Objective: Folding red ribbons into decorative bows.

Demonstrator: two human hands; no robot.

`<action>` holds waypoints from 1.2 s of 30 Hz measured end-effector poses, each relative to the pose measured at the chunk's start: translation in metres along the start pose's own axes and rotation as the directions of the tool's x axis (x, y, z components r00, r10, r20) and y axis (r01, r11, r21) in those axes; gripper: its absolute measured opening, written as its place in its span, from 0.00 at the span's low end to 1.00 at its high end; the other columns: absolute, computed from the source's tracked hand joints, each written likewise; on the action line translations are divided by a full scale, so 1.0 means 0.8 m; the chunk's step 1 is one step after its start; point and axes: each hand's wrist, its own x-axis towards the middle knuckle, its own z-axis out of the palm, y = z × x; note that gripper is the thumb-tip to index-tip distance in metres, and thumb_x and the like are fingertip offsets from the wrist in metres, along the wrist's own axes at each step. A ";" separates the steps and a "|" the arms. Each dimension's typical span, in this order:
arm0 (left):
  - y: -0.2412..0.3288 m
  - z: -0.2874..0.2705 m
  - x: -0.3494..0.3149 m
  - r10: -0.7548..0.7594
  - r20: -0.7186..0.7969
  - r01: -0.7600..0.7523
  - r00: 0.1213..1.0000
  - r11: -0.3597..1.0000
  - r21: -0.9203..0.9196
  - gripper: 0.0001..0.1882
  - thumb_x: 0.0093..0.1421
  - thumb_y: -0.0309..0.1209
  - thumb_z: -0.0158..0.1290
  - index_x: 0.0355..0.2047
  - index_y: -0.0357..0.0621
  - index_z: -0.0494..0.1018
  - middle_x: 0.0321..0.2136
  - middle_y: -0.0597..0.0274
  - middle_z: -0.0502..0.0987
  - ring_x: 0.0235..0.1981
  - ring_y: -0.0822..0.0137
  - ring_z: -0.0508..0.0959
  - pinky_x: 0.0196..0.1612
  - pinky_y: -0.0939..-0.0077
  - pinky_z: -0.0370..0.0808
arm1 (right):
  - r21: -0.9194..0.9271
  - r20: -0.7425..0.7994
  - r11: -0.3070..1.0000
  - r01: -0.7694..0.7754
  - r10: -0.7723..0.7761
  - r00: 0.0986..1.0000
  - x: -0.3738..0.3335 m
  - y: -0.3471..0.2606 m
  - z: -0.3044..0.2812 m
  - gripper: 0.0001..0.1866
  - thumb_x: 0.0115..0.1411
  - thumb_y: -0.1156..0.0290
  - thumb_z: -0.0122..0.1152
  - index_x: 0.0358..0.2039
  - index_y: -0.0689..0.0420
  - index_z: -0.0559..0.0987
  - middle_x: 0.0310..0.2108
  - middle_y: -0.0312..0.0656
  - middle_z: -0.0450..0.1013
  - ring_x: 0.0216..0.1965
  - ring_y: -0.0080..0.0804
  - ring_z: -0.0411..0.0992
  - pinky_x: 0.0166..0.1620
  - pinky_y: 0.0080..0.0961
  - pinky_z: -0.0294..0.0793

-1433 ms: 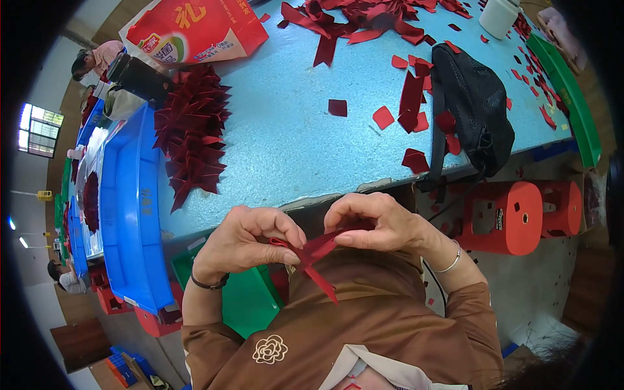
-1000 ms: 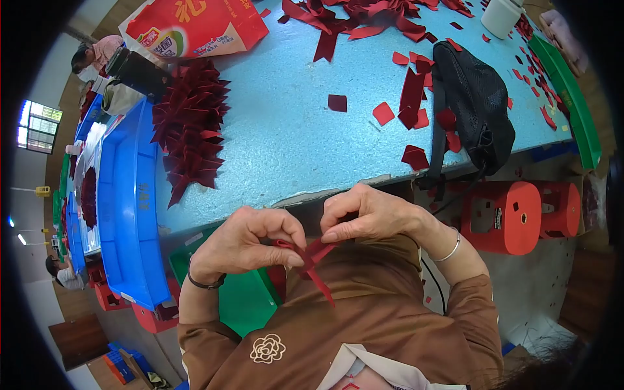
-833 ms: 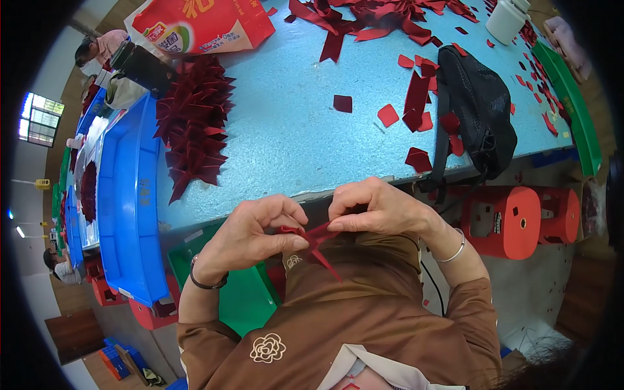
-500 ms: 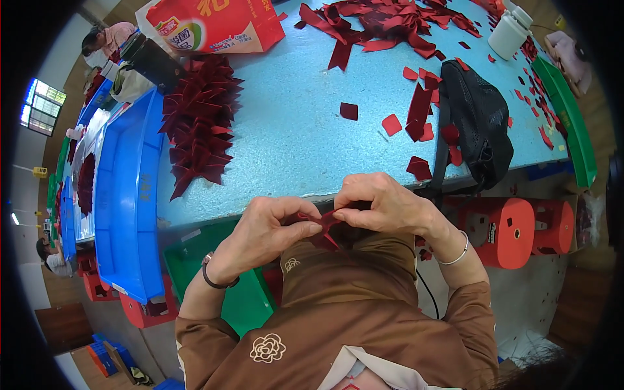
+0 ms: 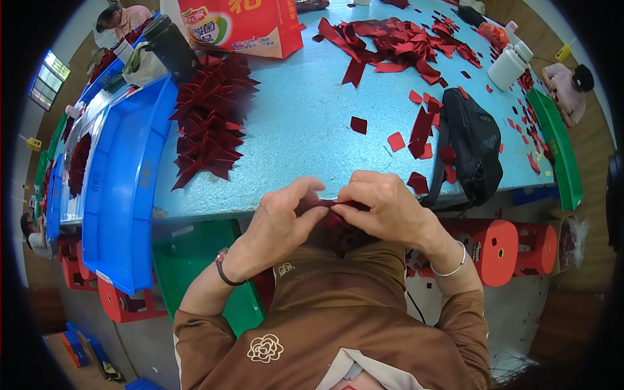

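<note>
At the table's front edge, my right hand point(image 5: 385, 207) pinches a small dark red velvet ribbon point(image 5: 327, 203) between thumb and forefinger. My left hand point(image 5: 278, 216) holds the ribbon's other side, thumb against it and forefinger raised; its remaining fingers are partly hidden. Some of the ribbon's folds hang in shadow below my fingers. Beyond my left hand, a long cluster of dark red ribbon bows point(image 5: 211, 130) lies on the blue table point(image 5: 292, 123). A black mesh bag point(image 5: 473, 146) rests at the edge to the right of my right hand.
A blue tray point(image 5: 120, 188) juts out at the left, above a green bin point(image 5: 195, 260). Farther back are a dark bottle point(image 5: 170, 49), a red bag point(image 5: 240, 29), a ribbon heap point(image 5: 406, 45) and a white bottle point(image 5: 510, 67). Red stools point(image 5: 491, 253) stand at right. Other people sit beyond.
My left forefinger has lifted off the ribbon. Both hands have drawn slightly closer together, and the ribbon has turned between them. The whole view has shifted a little.
</note>
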 end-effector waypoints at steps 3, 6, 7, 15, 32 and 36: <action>-0.007 -0.004 -0.008 0.093 -0.166 -0.088 0.982 0.995 0.038 0.12 0.51 0.22 0.57 0.38 0.37 0.72 0.25 0.49 0.76 0.27 0.50 0.78 0.30 0.67 0.74 | -0.116 -0.060 0.993 0.029 -0.036 0.998 0.010 -0.033 0.016 0.05 0.47 0.77 0.65 0.25 0.61 0.76 0.20 0.43 0.69 0.22 0.39 0.69 0.24 0.31 0.68; -0.021 0.003 -0.014 0.271 -0.309 -0.245 0.912 0.962 0.120 0.11 0.51 0.21 0.56 0.36 0.35 0.73 0.24 0.49 0.76 0.26 0.54 0.78 0.30 0.69 0.74 | -0.275 -0.164 0.961 0.010 -0.057 0.985 0.002 -0.050 0.043 0.08 0.46 0.81 0.63 0.28 0.62 0.76 0.21 0.44 0.68 0.22 0.41 0.69 0.24 0.33 0.68; -0.023 0.000 -0.015 0.133 -0.316 -0.143 0.939 0.990 -0.007 0.11 0.52 0.22 0.57 0.37 0.34 0.75 0.27 0.54 0.77 0.28 0.63 0.78 0.31 0.75 0.74 | -0.308 -0.219 0.951 -0.004 -0.066 0.973 0.003 -0.055 0.053 0.09 0.46 0.81 0.62 0.30 0.63 0.75 0.22 0.44 0.68 0.23 0.42 0.69 0.24 0.33 0.68; -0.040 -0.007 -0.026 -0.342 -0.056 0.155 0.938 0.559 -0.814 0.10 0.57 0.23 0.57 0.39 0.33 0.77 0.30 0.63 0.78 0.31 0.76 0.77 0.35 0.84 0.75 | -0.604 -0.271 0.797 0.016 -0.224 0.936 0.001 -0.063 0.115 0.19 0.44 0.80 0.55 0.39 0.72 0.72 0.23 0.45 0.64 0.23 0.38 0.65 0.26 0.32 0.66; -0.020 -0.013 0.015 -0.176 0.021 0.146 0.984 0.741 -0.655 0.19 0.50 0.20 0.62 0.44 0.36 0.74 0.33 0.63 0.77 0.32 0.77 0.76 0.37 0.84 0.76 | 0.165 -0.314 0.950 -0.267 0.307 0.899 -0.020 -0.035 0.036 0.15 0.51 0.79 0.64 0.40 0.64 0.75 0.33 0.45 0.74 0.34 0.34 0.73 0.39 0.25 0.72; -0.003 -0.007 0.030 -0.134 0.127 0.185 0.983 0.749 -0.637 0.22 0.50 0.19 0.62 0.46 0.37 0.73 0.33 0.61 0.77 0.33 0.76 0.76 0.37 0.84 0.76 | 0.325 -0.113 0.877 -0.355 0.408 0.906 -0.034 -0.023 0.016 0.14 0.53 0.78 0.62 0.42 0.64 0.75 0.33 0.42 0.76 0.33 0.25 0.74 0.38 0.21 0.73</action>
